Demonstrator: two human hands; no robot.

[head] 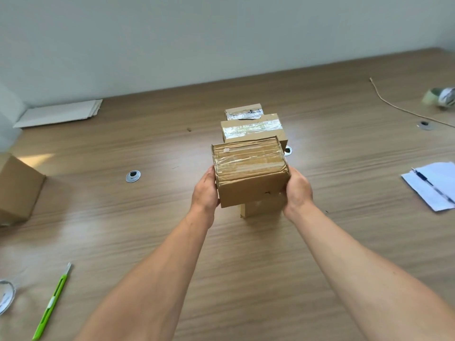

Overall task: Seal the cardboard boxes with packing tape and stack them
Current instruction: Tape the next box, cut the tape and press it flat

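While hands (205, 190) (298, 190) clasp taped box (250, 166) at edges, other boxes (251, 129) just behind

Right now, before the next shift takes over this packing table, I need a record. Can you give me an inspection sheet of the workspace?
Surface: wooden table, round holes in it.
Job's things: taped box held over a lower box; second box and third box behind, both taped; tape roll far right.
Clutter: green knife, papers with pen, flat cardboard, plain box at left.
Hands: left hand and right hand grip the taped box's sides.
Cables: nothing seen; a string lies far right.
Surroundings: pale wall.
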